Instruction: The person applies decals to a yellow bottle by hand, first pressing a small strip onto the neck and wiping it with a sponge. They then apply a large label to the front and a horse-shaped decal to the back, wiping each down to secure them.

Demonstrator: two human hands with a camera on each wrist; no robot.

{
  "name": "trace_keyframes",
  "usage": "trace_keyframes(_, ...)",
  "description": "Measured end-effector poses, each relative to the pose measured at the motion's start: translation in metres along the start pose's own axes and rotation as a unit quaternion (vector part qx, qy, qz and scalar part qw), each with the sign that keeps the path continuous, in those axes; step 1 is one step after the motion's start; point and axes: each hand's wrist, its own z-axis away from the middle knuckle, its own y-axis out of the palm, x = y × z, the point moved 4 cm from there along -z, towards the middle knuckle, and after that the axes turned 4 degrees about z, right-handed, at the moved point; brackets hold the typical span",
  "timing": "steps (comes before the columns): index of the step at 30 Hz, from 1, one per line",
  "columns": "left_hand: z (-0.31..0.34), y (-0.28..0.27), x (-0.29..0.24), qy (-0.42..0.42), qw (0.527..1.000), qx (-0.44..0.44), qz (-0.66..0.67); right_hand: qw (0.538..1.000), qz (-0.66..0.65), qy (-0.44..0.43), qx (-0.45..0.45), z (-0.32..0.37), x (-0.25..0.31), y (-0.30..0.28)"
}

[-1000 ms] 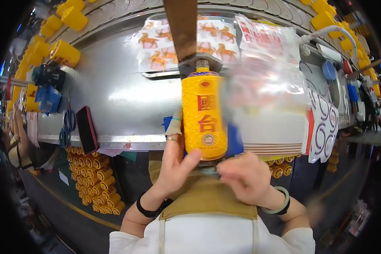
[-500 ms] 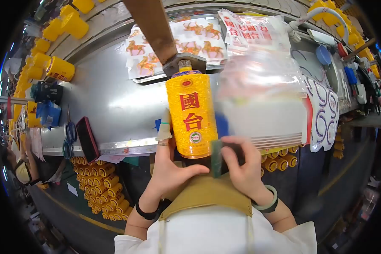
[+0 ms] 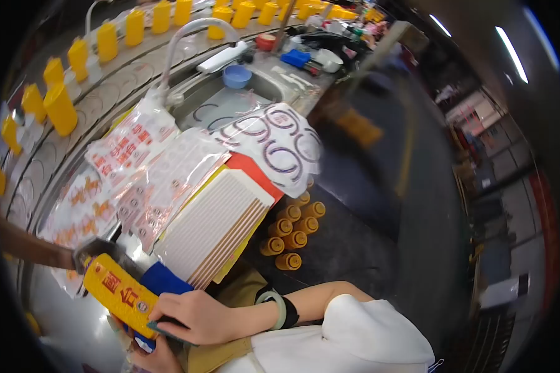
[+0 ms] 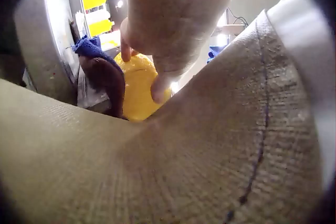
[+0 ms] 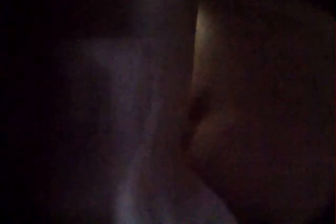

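A yellow bottle (image 3: pixel 119 292) with red characters lies slanted, its neck at a metal holder (image 3: pixel 92 252) on a brown bar. My left hand (image 3: pixel 157 357) holds the bottle's lower end from the near side, partly hidden by my right hand and the bottle. In the left wrist view the bottle (image 4: pixel 139 90) shows between fingers, with blue cloth (image 4: pixel 92 48) beside it. My right hand (image 3: pixel 196 316) pinches a flat green scraper-like piece (image 3: pixel 175 333) against the bottle's base end. The right wrist view is nearly black.
Right of the bottle lie a blue cloth (image 3: pixel 167 279) and a stack of white ridged sheets (image 3: pixel 214 227). Decal sheets (image 3: pixel 134 140) in plastic lie beyond, near a sink (image 3: pixel 270 87) holding a blue bowl (image 3: pixel 236 76). Yellow bottles (image 3: pixel 60 109) line the conveyor; more (image 3: pixel 292 230) stand below.
The head view has swung to the right, so the bottle now sits at lower left. My right hand has brought the green piece from beside the bottle to its base end.
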Motion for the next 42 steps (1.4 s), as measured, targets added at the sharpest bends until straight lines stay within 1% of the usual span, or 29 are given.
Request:
trace_keyframes(1,0.001,0.005,-0.018,0.001,1.0,0.003,-0.016,1.0,0.008,-0.007,0.005,-0.002,0.003,0.001)
trace_keyframes(2,-0.001,0.005,-0.019,0.009,1.0,0.007,-0.015,1.0,0.008,-0.011,-0.004,-0.002,0.005,0.0)
trace_keyframes(5,0.001,0.006,-0.02,-0.006,1.0,0.008,0.006,1.0,0.021,-0.015,0.013,0.001,0.004,0.001)
trace_keyframes(7,-0.001,0.007,-0.021,0.025,0.999,0.018,-0.023,1.0,0.015,0.024,-0.009,0.002,-0.003,-0.006)
trace_keyframes(9,-0.001,0.008,-0.021,0.017,1.0,0.015,-0.015,0.998,0.018,0.065,-0.016,0.006,-0.017,-0.01)
trace_keyframes(11,-0.001,0.009,-0.019,0.017,1.0,0.012,0.009,0.996,0.034,0.069,-0.042,0.007,-0.035,-0.011)
trace_keyframes(13,0.0,0.01,-0.022,0.005,1.0,0.01,0.009,0.994,0.069,0.086,-0.017,0.003,-0.037,-0.018)
trace_keyframes(15,-0.001,0.01,-0.022,0.023,1.0,0.015,-0.01,0.997,0.028,0.065,-0.039,-0.002,-0.027,-0.017)
trace_keyframes(17,-0.002,0.008,-0.023,0.032,0.999,0.023,-0.027,0.998,-0.006,0.046,-0.036,-0.002,-0.018,-0.014)
trace_keyframes(19,-0.001,0.009,-0.023,0.004,1.0,0.024,0.009,0.996,-0.053,0.07,0.02,0.002,-0.021,-0.006)
trace_keyframes(20,-0.001,0.008,-0.023,0.004,1.0,0.022,0.006,0.991,-0.059,0.12,0.033,0.005,-0.034,-0.004)
trace_keyframes(21,0.0,0.007,-0.021,0.006,1.0,0.019,-0.008,0.99,-0.06,0.12,0.036,0.005,-0.042,-0.007)
trace_keyframes(23,0.0,0.007,-0.019,0.007,1.0,0.014,-0.022,0.993,0.044,0.107,-0.007,0.002,-0.054,-0.018)
trace_keyframes(24,0.0,0.007,-0.017,0.002,1.0,0.015,-0.012,0.993,0.043,0.107,-0.005,-0.002,-0.049,-0.019)
trace_keyframes(26,0.001,0.009,-0.018,-0.003,1.0,0.018,-0.002,0.999,0.011,0.019,-0.037,-0.009,-0.019,-0.023)
trace_keyframes(27,0.001,0.009,-0.019,-0.009,1.0,0.015,0.0,1.0,-0.012,0.013,-0.02,-0.009,-0.01,-0.019)
trace_keyframes(29,0.001,0.007,-0.018,-0.014,1.0,0.013,0.002,1.0,0.009,0.01,0.015,-0.005,-0.004,-0.005)
trace_keyframes(30,0.001,0.004,-0.014,-0.008,1.0,0.016,0.009,1.0,-0.013,0.014,0.021,-0.002,-0.003,0.001)
trace_keyframes(31,0.001,0.004,-0.011,-0.001,1.0,0.02,0.017,0.999,-0.029,-0.006,0.016,0.0,-0.003,0.007)
trace_keyframes(32,0.002,0.009,-0.005,0.012,0.997,-0.038,0.071,0.999,-0.015,-0.015,0.037,0.002,-0.001,0.012)
trace_keyframes(33,0.002,0.009,-0.009,0.012,0.997,-0.037,0.072,0.998,-0.001,-0.024,0.058,0.003,0.0,0.015)
trace_keyframes(35,0.003,0.011,-0.022,0.012,1.0,0.002,0.025,0.999,-0.016,-0.013,0.038,0.001,-0.001,0.009)
trace_keyframes(36,0.001,0.011,-0.028,0.1,0.995,-0.027,0.003,0.999,-0.033,-0.003,0.019,0.0,-0.001,0.005)
trace_keyframes(37,0.0,0.009,-0.028,0.1,0.995,-0.028,0.002,0.999,-0.034,-0.003,0.02,-0.001,-0.003,0.002)
trace_keyframes(38,0.001,0.005,-0.039,0.207,0.969,-0.048,-0.124,0.999,-0.033,0.013,0.013,0.0,-0.008,-0.003)
trace_keyframes(39,0.005,0.006,-0.046,0.307,0.917,-0.066,-0.245,0.999,-0.032,0.03,0.006,0.002,-0.015,-0.007)
trace_keyframes(40,0.004,0.009,-0.043,0.312,0.925,-0.073,-0.207,0.999,-0.014,0.05,0.01,0.004,-0.025,-0.009)
trace_keyframes(41,0.005,0.009,-0.05,0.399,0.864,-0.047,-0.304,0.995,-0.032,0.093,0.004,0.006,-0.038,-0.01)
trace_keyframes(42,0.003,0.009,-0.047,0.415,0.865,-0.037,-0.28,0.997,0.002,0.084,-0.001,0.004,-0.046,-0.016)
